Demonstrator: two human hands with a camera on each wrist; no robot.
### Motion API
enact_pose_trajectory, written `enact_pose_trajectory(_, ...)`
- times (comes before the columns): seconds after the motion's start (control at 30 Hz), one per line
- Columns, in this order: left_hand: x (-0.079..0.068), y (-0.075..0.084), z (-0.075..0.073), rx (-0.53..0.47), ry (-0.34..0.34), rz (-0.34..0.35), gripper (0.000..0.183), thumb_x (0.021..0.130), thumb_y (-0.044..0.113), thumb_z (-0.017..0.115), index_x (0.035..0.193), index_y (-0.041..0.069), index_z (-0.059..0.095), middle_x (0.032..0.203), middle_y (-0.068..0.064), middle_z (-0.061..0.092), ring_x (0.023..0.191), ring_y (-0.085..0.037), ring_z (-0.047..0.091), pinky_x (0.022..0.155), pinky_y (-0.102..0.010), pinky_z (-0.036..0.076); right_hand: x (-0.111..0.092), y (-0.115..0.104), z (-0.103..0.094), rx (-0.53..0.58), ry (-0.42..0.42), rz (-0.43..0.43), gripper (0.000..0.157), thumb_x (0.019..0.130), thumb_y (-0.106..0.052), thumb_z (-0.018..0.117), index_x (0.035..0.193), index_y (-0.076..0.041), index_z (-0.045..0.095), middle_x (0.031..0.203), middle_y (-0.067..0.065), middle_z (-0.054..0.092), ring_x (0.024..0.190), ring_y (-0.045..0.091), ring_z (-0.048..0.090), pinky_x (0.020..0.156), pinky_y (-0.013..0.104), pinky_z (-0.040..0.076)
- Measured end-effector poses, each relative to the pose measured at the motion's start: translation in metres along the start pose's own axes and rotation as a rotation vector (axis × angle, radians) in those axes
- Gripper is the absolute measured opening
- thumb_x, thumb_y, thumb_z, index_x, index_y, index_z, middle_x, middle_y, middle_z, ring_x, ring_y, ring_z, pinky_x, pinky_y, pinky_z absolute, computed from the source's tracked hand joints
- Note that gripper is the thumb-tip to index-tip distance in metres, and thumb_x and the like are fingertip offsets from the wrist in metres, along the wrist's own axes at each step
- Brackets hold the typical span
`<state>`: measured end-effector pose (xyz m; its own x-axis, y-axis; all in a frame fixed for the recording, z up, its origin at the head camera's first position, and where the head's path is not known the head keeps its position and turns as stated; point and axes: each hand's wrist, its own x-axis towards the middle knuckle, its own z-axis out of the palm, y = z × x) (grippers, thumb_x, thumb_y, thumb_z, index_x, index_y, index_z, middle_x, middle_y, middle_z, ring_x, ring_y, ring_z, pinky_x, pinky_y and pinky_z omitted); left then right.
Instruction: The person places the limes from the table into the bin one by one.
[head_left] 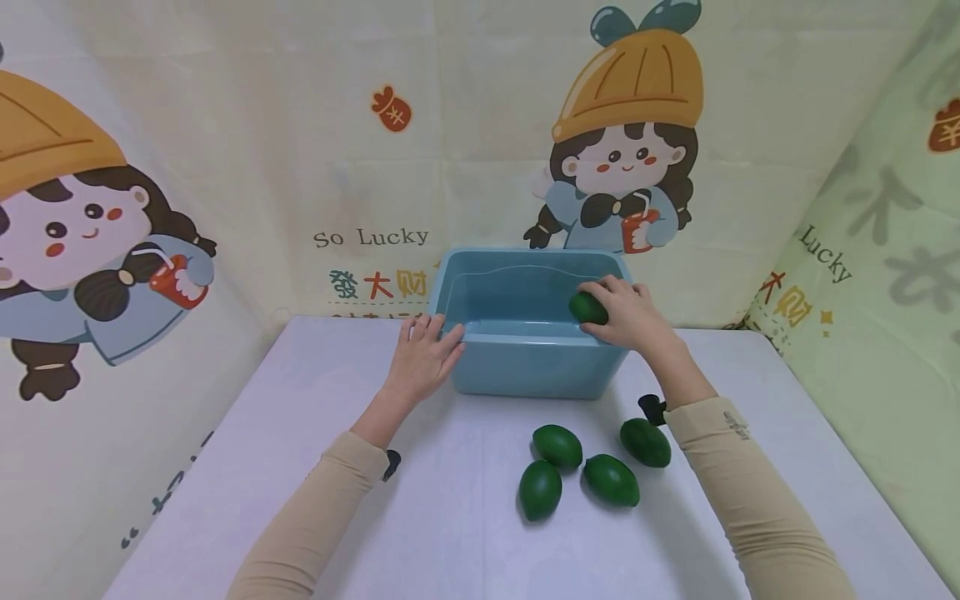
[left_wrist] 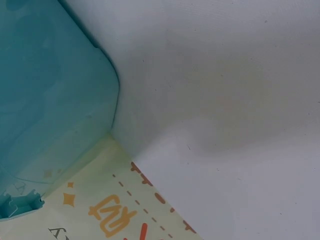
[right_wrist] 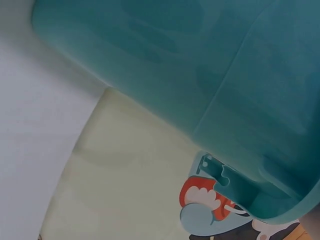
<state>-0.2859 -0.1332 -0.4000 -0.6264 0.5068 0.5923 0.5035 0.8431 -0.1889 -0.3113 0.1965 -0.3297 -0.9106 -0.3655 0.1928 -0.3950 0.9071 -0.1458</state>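
A green lime is gripped by my right hand, with the fingers over its top and right side. That hand is at the right end of a blue plastic bin, and the lime overlaps the bin's inside. My left hand rests at the bin's front left corner, fingers extended and spread along the rim. In the left wrist view the bin's side wall shows, with the hand out of sight. The right wrist view shows the bin's outer wall; the lime is hidden there.
Several limes lie on the white table in front of the bin: an upper one, a lower left one, one beside it, and another near my right sleeve. Behind the bin hangs a printed cloth.
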Motion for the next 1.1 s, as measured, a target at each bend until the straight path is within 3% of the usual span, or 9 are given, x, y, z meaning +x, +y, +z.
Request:
enact_pose_trajectory(0.13,0.000,0.000,0.001,0.001,0.000,0.004,0.049,0.099,0.043,0.011,0.115,0.018,0.050,0.112,-0.012,0.039,0.103,-0.030,0.034,0.088,-0.047,0.028,0.003,0.002,0.002,0.012,-0.007,0.005,0.060,0.080,-0.030,0.069,0.131,-0.012,0.043,0.120,0.019,0.044,0.109,0.036,0.041,0.092,0.057,0.024)
enact_pose_trajectory(0.37,0.000,0.000,-0.001,0.003,-0.024,-0.003,0.031,0.095,0.036,0.037,0.116,0.018,0.050,0.113,-0.012,0.040,0.105,-0.030,0.034,0.089,-0.047,0.028,0.008,0.004,0.001,0.029,-0.022,0.015,0.060,0.080,-0.030,0.069,0.131,-0.011,0.044,0.120,0.020,0.044,0.110,0.036,0.040,0.092,0.057,0.024)
enact_pose_trajectory(0.67,-0.001,0.000,0.000,-0.001,-0.030,-0.009,0.054,0.098,0.045,0.007,0.117,0.018,0.050,0.114,-0.012,0.040,0.106,-0.030,0.033,0.089,-0.047,0.027,0.013,0.004,0.004,0.028,-0.062,0.021,0.060,0.080,-0.030,0.069,0.131,-0.011,0.044,0.124,0.021,0.043,0.113,0.037,0.039,0.092,0.057,0.024)
enact_pose_trajectory(0.97,-0.001,0.000,0.000,0.012,-0.019,0.001,0.051,0.099,0.044,0.011,0.117,0.018,0.050,0.114,-0.012,0.040,0.106,-0.030,0.035,0.088,-0.048,0.030,0.013,0.002,0.004,0.031,-0.065,0.028,0.058,0.083,-0.029,0.066,0.133,-0.012,0.043,0.128,0.021,0.042,0.119,0.038,0.036,0.096,0.060,0.021)
enact_pose_trajectory(1.1,-0.001,0.000,-0.002,0.015,-0.027,0.000,0.043,0.099,0.041,0.019,0.117,0.018,0.050,0.114,-0.012,0.040,0.106,-0.030,0.034,0.088,-0.047,0.029,0.014,0.002,0.003,0.032,-0.037,0.017,0.056,0.084,-0.027,0.065,0.133,-0.012,0.043,0.128,0.020,0.042,0.121,0.038,0.035,0.097,0.061,0.019)
